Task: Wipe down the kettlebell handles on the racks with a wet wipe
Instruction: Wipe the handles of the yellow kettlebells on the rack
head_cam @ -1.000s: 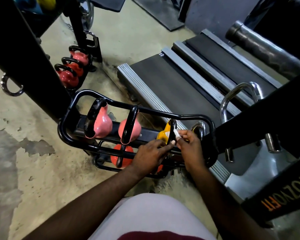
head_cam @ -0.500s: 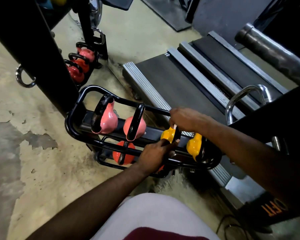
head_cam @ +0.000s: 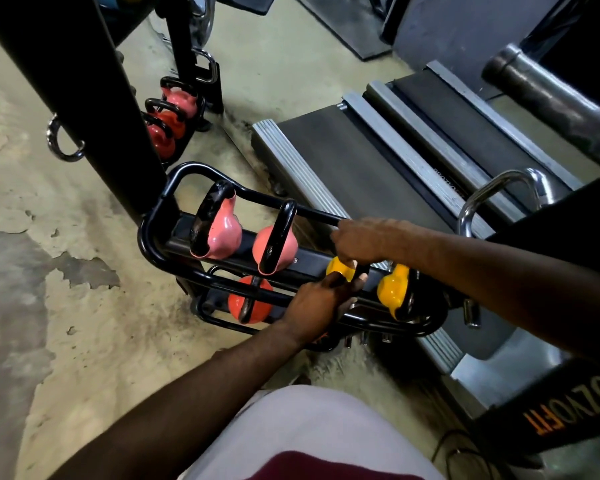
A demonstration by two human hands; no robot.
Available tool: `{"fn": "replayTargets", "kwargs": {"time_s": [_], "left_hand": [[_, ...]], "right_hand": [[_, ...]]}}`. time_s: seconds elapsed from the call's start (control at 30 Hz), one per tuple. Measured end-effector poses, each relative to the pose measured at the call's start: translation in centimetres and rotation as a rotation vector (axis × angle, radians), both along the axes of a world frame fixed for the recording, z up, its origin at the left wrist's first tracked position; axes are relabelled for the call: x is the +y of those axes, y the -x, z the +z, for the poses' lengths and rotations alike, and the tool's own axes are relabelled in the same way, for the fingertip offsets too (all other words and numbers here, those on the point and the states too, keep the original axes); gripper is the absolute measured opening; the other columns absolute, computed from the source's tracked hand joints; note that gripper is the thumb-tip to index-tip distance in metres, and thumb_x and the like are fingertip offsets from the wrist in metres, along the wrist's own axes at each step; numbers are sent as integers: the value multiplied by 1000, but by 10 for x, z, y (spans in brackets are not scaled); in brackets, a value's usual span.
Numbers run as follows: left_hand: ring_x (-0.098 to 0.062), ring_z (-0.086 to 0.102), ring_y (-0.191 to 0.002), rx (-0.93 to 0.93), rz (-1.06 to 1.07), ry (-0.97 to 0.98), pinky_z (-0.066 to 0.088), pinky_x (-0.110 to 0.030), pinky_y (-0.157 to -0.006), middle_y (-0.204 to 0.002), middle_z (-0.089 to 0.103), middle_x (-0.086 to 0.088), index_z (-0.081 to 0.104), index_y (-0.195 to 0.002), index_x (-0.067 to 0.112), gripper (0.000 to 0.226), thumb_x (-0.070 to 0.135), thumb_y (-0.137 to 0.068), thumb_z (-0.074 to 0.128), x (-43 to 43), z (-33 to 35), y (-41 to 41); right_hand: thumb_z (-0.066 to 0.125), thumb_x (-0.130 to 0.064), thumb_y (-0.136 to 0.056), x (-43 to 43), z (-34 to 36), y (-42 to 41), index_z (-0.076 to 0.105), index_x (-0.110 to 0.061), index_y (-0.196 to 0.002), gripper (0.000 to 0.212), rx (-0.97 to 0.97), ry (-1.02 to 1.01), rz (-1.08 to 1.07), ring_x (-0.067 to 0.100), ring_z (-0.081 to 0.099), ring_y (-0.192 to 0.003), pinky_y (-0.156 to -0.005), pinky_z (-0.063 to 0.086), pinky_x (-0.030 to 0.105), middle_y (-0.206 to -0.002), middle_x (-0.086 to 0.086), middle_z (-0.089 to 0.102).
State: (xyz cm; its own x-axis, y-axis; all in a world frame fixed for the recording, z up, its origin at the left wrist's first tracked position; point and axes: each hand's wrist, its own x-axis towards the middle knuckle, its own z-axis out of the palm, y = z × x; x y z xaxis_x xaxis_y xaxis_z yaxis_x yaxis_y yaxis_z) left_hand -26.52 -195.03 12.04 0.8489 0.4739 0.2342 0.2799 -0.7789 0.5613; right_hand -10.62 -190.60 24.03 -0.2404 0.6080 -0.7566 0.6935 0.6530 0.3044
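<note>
Nearest the camera lay the person's lap in pale cloth (head_cam: 302, 424), with both bare forearms reaching forward over the worn, patchy concrete floor (head_cam: 84, 323). The left hand (head_cam: 317, 303) came in from below, its fingers (head_cam: 345, 284) curled round the near side of the black handle (head_cam: 362, 271) of a yellow kettlebell (head_cam: 338, 267). The right hand (head_cam: 357, 239) came from the right and sat over the top of the same handle, knuckles up and fingers curled down onto it. The wet wipe could not be made out.

That kettlebell stood on the upper tier of a low black tubular rack (head_cam: 153, 237), toward its right end. Just right of it sat a second yellow kettlebell (head_cam: 394, 285). Left of the hands on the same tier stood two pink kettlebells, one in the middle (head_cam: 277, 249) and one near the left end (head_cam: 224, 230), each with a black handle. An orange-red kettlebell (head_cam: 252, 301) sat on the lower tier.

A black upright post (head_cam: 84, 81) rose just behind the rack's left end, with a metal ring (head_cam: 63, 143) on its side. Beyond the rack lay a treadmill (head_cam: 354, 168) with a dark belt and ribbed silver side rails. Farther off on the left, another small rack (head_cam: 187, 109) held more pink and red kettlebells.
</note>
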Motion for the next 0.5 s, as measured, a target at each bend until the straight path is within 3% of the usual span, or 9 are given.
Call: {"fn": "replayTargets", "kwargs": {"time_s": [0.07,0.2,0.3,0.4,0.5], "left_hand": [[-35,67,-73,14,8,39,54,-41,-54,-121,61,-8,42,-142,39,47,39,-95,51,0,3,0],[-32,65,-74,26,13,38,51,-40,-54,-109,60,-6,43,-145,36,51,35,-96,54,1,8,1],[-26,66,-78,-24,9,81,53,-39,-57,-108,60,-1,44,-144,36,49,37,-95,50,2,5,3],[-21,66,-80,-51,10,92,54,-39,-59,-106,60,2,47,-141,36,48,35,-93,52,1,1,5],[-19,66,-80,-60,14,103,55,-38,-59,-105,62,2,53,-137,33,45,33,-92,57,1,1,5]], "right_hand": [[58,-21,-89,6,2,-16,73,-22,-102,20,77,-72,-122,26,55,-104,-82,53,35,-109,0,58],[64,-11,-82,3,1,-47,75,-25,-99,25,389,-206,-574,22,62,-98,-79,47,26,-101,1,63],[66,-12,-82,-19,-24,-55,76,-23,-93,19,678,-363,-1070,21,68,-93,-76,47,25,-94,0,72],[67,-28,-75,-46,-55,-43,74,-29,-78,7,1191,-595,-1696,27,70,-80,-76,58,43,-79,0,71],[55,-4,-93,-67,-61,-8,62,-16,-80,19,1666,-794,-2072,18,63,-68,-58,55,25,-74,5,67]]}}
